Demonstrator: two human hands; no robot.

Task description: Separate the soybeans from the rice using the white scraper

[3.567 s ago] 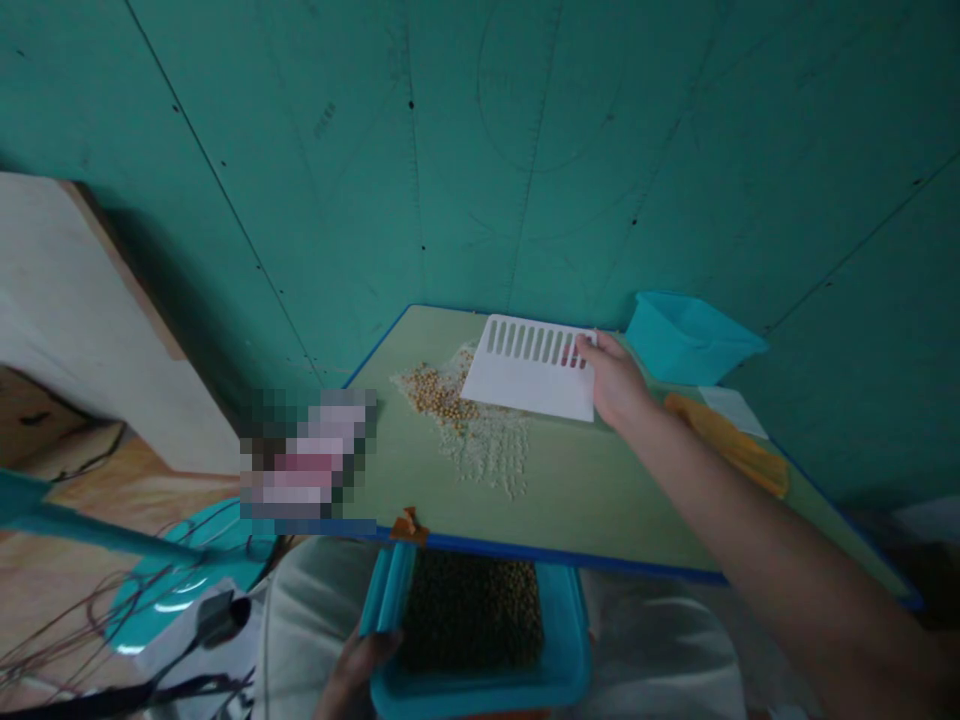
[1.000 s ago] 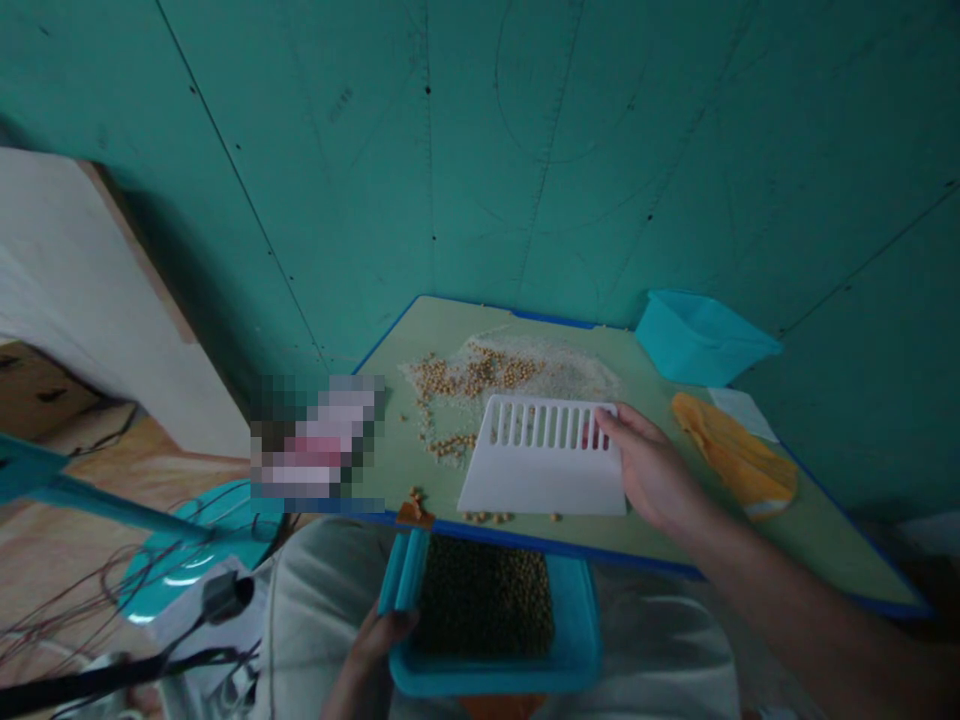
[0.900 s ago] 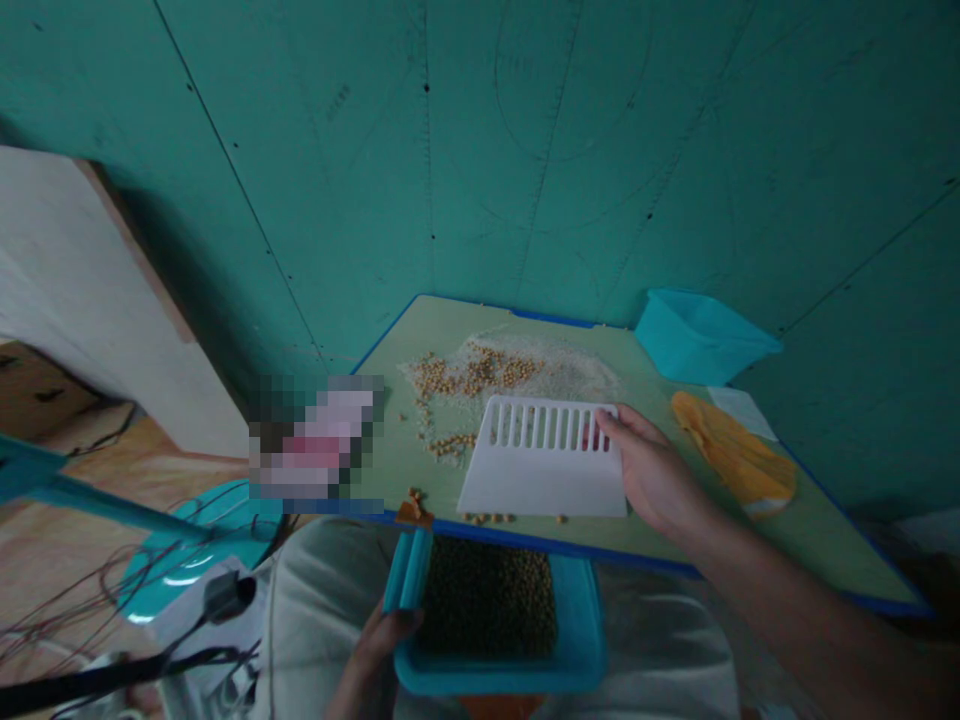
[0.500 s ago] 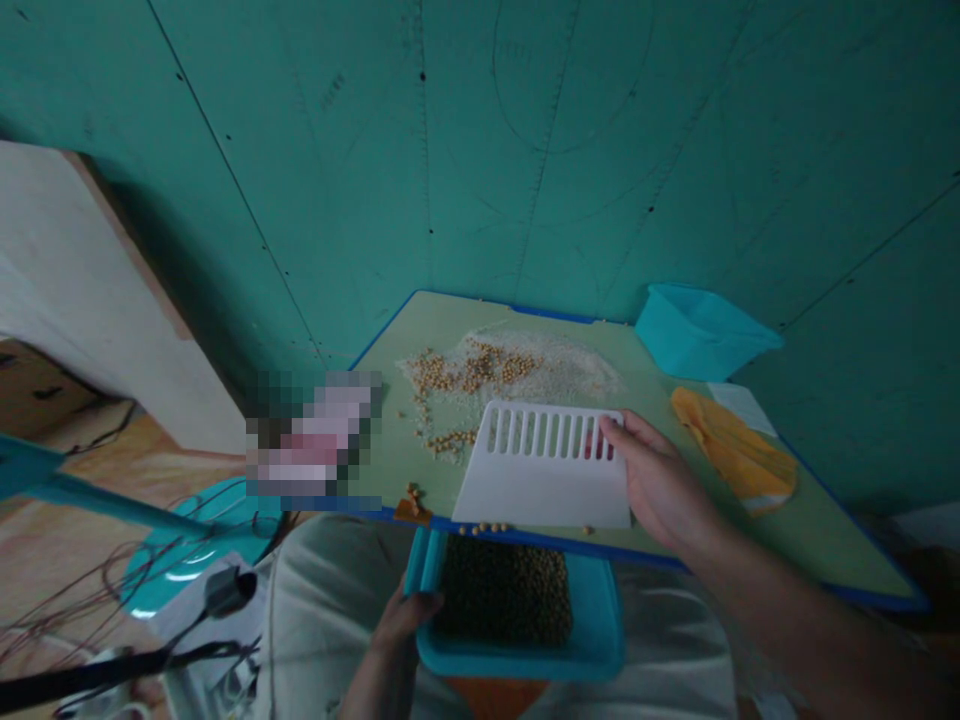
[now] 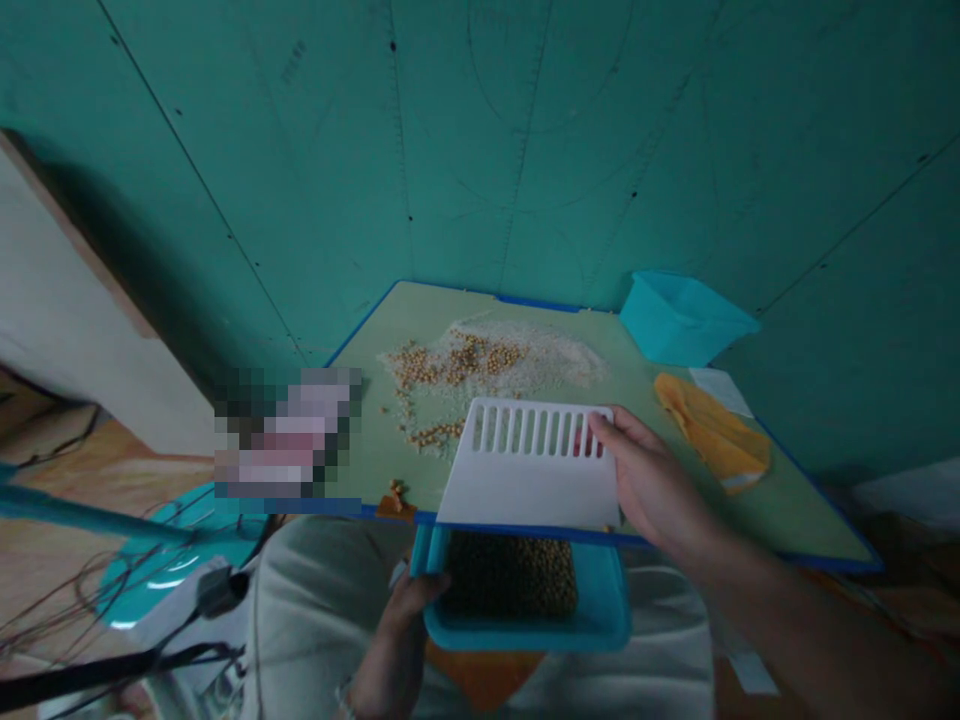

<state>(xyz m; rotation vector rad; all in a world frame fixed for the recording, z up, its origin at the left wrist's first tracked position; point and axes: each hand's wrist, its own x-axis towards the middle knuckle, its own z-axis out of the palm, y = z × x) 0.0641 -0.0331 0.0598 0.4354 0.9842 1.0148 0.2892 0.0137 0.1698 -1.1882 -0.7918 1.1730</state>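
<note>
Beans (image 5: pixel 469 360) are lying in a loose patch on the table (image 5: pixel 787 515), mixed in with white grains (image 5: pixel 559 360) that are spreading out toward the right. A smaller trail of beans is curving down the left side and ending just beside the scraper (image 5: pixel 529 490). That scraper, white with a row of slots along its far side, is lying flat or nearly so, its straight side lining up with the near edge of the table, and a single bean is showing by its lower right corner.

The right hand (image 5: pixel 652 485) is gripping the scraper at its slotted right end, thumb on top, with fingers showing reddish through the slots from beneath. The left hand (image 5: pixel 412 600) is closing around the left rim of a blue tub (image 5: pixel 529 635), thumb over the edge; its other fingers are mostly hiding. The tub is sitting between the legs (image 5: pixel 660 640), just under the near edge, and is holding a dark mass with paler beans at its right.

Orange tape (image 5: pixel 395 507) is sticking to the near edge, a few beans sitting on or beside it. A blue box (image 5: pixel 679 320) is standing at the far right corner, with a yellow cloth (image 5: pixel 716 430) lying nearer.
</note>
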